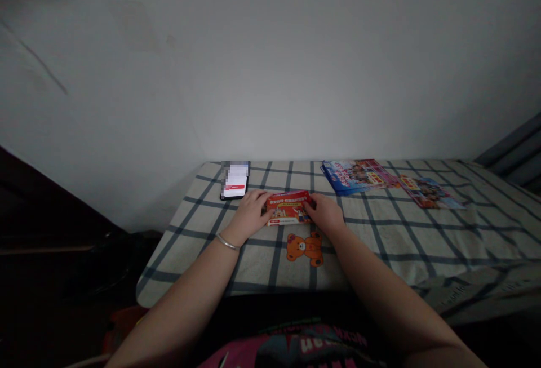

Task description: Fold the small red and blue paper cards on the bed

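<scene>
Two bare hands of mine are on one small rectangular sheet of glossy red printed paper (289,209), which lies in front of me near the middle of the table's near side. My left hand (250,213) grips its left end, fingers reaching along the far corner and thumb on the printed face; my right hand (327,214) pinches the right end, thumb on top, fingers curled around the edge. A silver metal bangle (228,242) circles my left wrist. Just nearer to me, between my forearms, is a flat orange teddy-bear figure (305,248) on the cream cloth with dark blue checks (380,244). Beyond my left hand lies a black-edged phone with a lit screen (236,179). Farther off to the right rest overlapping blue-and-pink printed leaflets (353,176), with another colourful leaflet (431,192) at their right end. Behind everything stands a plain pale wall (270,63).
</scene>
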The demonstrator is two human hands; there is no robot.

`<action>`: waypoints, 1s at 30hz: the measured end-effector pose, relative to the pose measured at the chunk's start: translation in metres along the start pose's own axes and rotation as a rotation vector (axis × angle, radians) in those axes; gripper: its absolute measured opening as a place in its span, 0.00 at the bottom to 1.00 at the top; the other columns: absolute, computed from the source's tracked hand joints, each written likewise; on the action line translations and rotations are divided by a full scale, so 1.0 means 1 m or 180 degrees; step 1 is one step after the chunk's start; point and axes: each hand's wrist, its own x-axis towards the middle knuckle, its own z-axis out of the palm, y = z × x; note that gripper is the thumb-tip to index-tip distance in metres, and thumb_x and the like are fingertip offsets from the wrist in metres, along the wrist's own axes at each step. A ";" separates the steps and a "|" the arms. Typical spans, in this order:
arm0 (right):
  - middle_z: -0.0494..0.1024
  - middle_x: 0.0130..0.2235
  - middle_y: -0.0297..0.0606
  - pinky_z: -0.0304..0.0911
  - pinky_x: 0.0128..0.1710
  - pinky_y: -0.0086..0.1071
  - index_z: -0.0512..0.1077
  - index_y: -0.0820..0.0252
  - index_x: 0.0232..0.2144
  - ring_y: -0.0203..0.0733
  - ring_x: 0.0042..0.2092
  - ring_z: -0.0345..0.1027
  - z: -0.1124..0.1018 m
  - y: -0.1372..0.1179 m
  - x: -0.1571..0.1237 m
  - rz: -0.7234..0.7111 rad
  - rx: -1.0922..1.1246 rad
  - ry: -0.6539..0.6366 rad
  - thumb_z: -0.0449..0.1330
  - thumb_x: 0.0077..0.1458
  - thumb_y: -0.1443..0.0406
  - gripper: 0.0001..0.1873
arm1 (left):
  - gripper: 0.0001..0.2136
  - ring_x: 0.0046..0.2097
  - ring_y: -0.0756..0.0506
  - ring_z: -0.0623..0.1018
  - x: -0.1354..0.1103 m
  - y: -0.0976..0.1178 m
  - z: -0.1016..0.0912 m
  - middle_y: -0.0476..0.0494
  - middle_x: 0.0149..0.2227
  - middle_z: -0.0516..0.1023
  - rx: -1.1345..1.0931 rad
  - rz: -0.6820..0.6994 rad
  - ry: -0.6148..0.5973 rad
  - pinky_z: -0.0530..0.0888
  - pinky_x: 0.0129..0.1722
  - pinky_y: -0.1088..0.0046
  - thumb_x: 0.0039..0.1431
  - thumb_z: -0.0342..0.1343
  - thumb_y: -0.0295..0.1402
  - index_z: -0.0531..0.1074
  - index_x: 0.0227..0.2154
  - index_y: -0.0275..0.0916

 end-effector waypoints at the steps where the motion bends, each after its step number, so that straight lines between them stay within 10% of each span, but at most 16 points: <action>1: 0.78 0.36 0.40 0.53 0.29 0.30 0.73 0.56 0.34 0.42 0.36 0.70 0.000 0.000 0.000 0.0002 0.0001 -0.0002 0.55 0.60 0.57 0.11 | 0.19 0.54 0.39 0.69 -0.001 0.000 0.001 0.39 0.52 0.71 0.0073 0.0033 -0.0041 0.67 0.56 0.57 0.59 0.56 0.36 0.69 0.54 0.40; 16: 0.78 0.39 0.38 0.55 0.31 0.30 0.71 0.56 0.36 0.42 0.40 0.72 -0.004 -0.008 0.001 0.0144 -0.0288 -0.0166 0.54 0.62 0.55 0.12 | 0.15 0.50 0.37 0.72 0.020 0.022 -0.004 0.35 0.46 0.75 0.0921 -0.0403 -0.0518 0.68 0.50 0.62 0.61 0.54 0.37 0.73 0.46 0.34; 30: 0.78 0.43 0.39 0.60 0.37 0.32 0.71 0.56 0.41 0.45 0.44 0.72 -0.003 -0.007 0.001 -0.0010 -0.0354 -0.0218 0.53 0.62 0.55 0.13 | 0.26 0.46 0.34 0.71 0.019 0.050 0.002 0.31 0.42 0.72 0.1427 -0.1225 -0.0180 0.66 0.43 0.59 0.55 0.56 0.52 0.70 0.42 0.31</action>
